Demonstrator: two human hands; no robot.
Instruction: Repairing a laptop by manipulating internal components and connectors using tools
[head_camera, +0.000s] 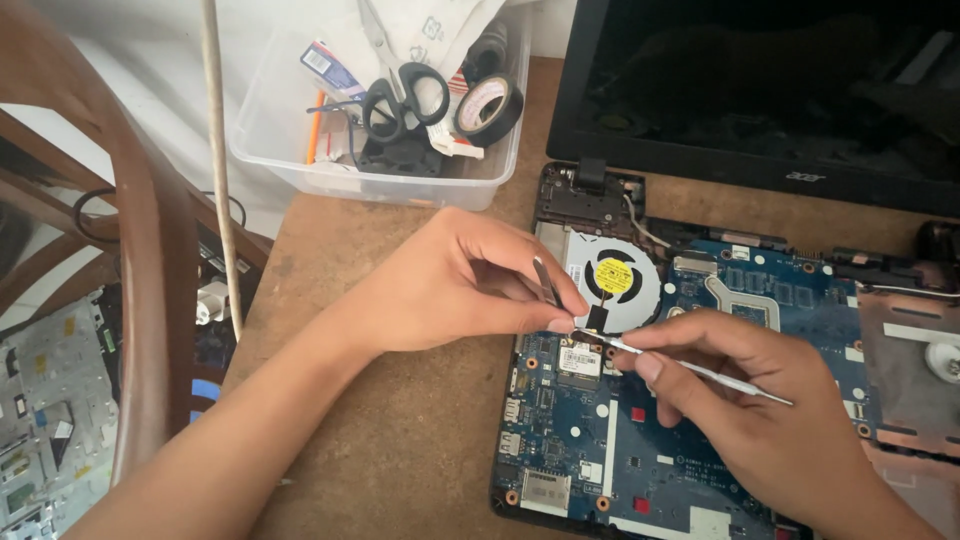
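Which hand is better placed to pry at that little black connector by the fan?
Probably the right hand: its thin metal tool already points at the black connector beside the fan. The left hand holds tweezers just above.

Brown tabletop (420, 450), wooden chair (150, 300)

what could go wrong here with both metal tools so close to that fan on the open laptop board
1. The thin metal probe in the right hand lies low over the bare blue circuit board; a slip could scratch or bridge small parts.
2. The metal tweezers in the left hand pinch near the small black piece beside the round grey fan; a hard pull might tear it.
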